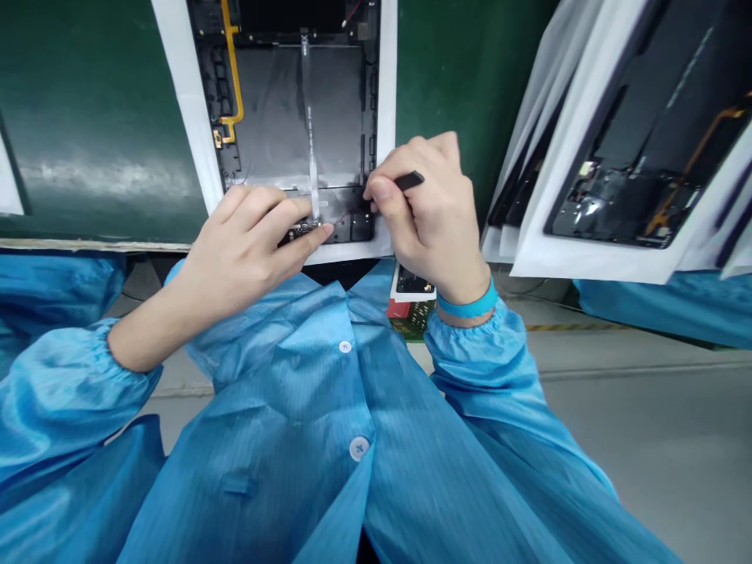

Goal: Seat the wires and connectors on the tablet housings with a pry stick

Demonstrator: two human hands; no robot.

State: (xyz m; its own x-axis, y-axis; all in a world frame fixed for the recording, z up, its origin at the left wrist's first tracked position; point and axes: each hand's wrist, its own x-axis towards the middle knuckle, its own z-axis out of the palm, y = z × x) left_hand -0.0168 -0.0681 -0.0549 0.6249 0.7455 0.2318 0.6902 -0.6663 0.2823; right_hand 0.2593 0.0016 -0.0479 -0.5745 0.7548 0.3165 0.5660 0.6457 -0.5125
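Observation:
An opened tablet housing [270, 102] lies on white sheeting, its black inside facing up. Down its middle runs a pale flat ribbon cable [311, 133], ending at a small circuit board [301, 230] near the lower edge. My left hand [250, 235] rests over this lower edge, thumb and index finger on either side of the small board. In my right hand [432, 207], black tweezers [410, 181] are pinched between thumb and fingers. Their thin tip points left, close to my left thumb and the cable's lower end. Whether the tip touches anything, I cannot tell.
On the right, another opened tablet [634, 157] lies on white sheets, with more housings stacked beside it. A green mat [99, 102] covers the bench. Below its front edge, a small dark part on white [414, 283] and a green circuit board [418, 317] show near my lap.

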